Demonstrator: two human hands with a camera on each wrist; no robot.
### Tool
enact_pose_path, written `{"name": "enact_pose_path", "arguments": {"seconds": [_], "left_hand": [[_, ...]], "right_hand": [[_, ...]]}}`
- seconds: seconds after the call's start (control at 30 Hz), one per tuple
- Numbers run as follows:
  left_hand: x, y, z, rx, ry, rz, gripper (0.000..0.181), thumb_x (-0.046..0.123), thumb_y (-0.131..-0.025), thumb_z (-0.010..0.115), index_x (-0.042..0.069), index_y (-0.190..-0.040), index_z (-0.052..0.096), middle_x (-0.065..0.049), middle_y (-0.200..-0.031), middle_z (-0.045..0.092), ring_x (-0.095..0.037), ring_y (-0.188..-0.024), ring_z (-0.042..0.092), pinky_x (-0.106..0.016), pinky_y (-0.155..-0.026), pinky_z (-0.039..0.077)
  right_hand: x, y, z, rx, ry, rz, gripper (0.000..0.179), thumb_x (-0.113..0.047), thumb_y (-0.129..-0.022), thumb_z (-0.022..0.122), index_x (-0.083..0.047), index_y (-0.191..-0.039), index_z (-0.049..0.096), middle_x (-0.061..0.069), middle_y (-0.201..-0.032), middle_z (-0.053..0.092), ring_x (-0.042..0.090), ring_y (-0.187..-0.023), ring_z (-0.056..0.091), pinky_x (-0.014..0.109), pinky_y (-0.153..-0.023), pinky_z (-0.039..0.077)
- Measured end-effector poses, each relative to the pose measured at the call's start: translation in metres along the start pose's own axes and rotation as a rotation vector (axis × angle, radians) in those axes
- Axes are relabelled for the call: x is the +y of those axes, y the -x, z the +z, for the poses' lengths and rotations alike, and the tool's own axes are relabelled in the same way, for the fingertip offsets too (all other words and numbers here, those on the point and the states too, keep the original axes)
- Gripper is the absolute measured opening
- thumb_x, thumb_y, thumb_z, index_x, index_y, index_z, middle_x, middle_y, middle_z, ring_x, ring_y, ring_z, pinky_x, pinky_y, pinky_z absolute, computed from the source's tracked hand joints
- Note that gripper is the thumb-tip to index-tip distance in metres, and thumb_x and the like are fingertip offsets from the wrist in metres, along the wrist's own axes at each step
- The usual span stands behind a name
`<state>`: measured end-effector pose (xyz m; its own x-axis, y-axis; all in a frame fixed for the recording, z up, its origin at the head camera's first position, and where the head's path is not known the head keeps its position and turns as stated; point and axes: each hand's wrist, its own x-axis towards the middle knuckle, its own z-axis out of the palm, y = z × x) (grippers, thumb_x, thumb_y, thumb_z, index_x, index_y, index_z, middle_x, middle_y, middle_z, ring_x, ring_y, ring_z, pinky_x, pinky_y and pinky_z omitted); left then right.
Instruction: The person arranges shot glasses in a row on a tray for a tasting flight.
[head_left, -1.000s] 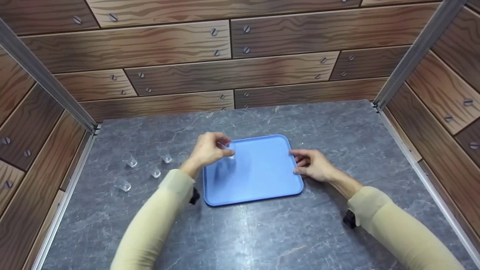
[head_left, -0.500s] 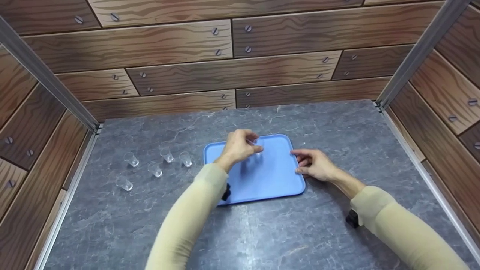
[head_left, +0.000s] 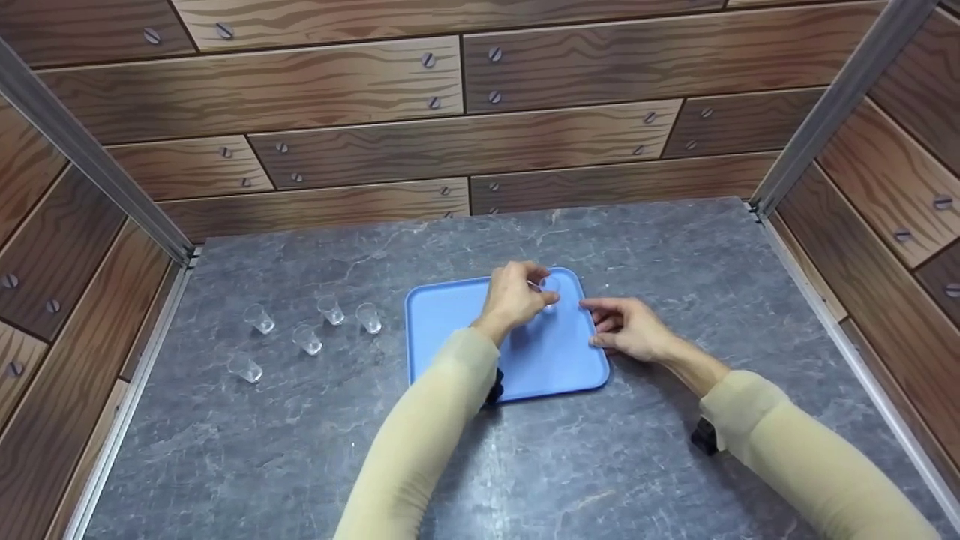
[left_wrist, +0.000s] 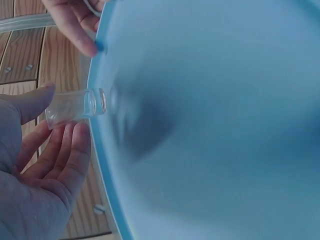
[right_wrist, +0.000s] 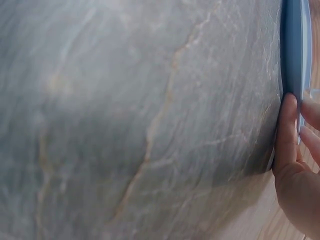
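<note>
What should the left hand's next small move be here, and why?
Probably lower the small, clear, tapered cup of glass or plastic onto the blue rectangular tray and let go: the left hand pinches it base-down near the tray's far right corner, its base close to the surface, and the right hand touches the tray's right edge, perhaps steadying it.

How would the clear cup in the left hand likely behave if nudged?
The clear cup may tip fairly easily, its base narrower than its rim. Its round wall suggests rolling once down; smooth and glossy, it could slip.
</note>
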<state>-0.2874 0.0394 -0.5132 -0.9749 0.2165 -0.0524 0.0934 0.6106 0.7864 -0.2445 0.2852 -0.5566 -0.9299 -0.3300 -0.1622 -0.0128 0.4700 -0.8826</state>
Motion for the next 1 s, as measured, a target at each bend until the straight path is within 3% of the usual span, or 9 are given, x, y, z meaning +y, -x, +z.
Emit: {"name": "enact_pose_path", "arguments": {"seconds": [0.43,0.83,1.0], "left_hand": [[0.006,0.002,0.019,0.034,-0.09,0.009,0.036,0.02,-0.1,0.087,0.014,-0.135,0.081,-0.005,-0.132,0.084,-0.019,-0.118,0.08,-0.035,-0.102,0.065],[0.008,0.003,0.025,0.046,-0.096,0.011,0.038,0.018,-0.102,0.084,0.015,-0.139,0.079,-0.006,-0.132,0.082,-0.02,-0.118,0.077,-0.036,-0.102,0.065],[0.008,0.003,0.023,0.024,-0.101,0.024,0.045,0.021,-0.1,0.085,0.015,-0.144,0.076,-0.007,-0.133,0.081,-0.022,-0.12,0.077,-0.037,-0.104,0.064]], "right_hand": [[-0.003,-0.002,0.002,0.018,0.055,-0.059,0.063,0.005,-0.093,0.085,0.013,-0.151,0.061,0.028,-0.115,0.071,0.008,-0.09,0.068,0.013,-0.078,0.058],[-0.001,-0.002,0.0,0.021,0.065,-0.026,0.064,0.006,-0.093,0.084,0.011,-0.153,0.061,0.029,-0.119,0.072,0.011,-0.093,0.069,0.015,-0.077,0.061],[-0.001,-0.002,-0.001,0.017,0.06,-0.016,0.065,0.006,-0.093,0.084,0.011,-0.154,0.06,0.029,-0.119,0.071,0.011,-0.094,0.069,0.015,-0.076,0.061]]}}
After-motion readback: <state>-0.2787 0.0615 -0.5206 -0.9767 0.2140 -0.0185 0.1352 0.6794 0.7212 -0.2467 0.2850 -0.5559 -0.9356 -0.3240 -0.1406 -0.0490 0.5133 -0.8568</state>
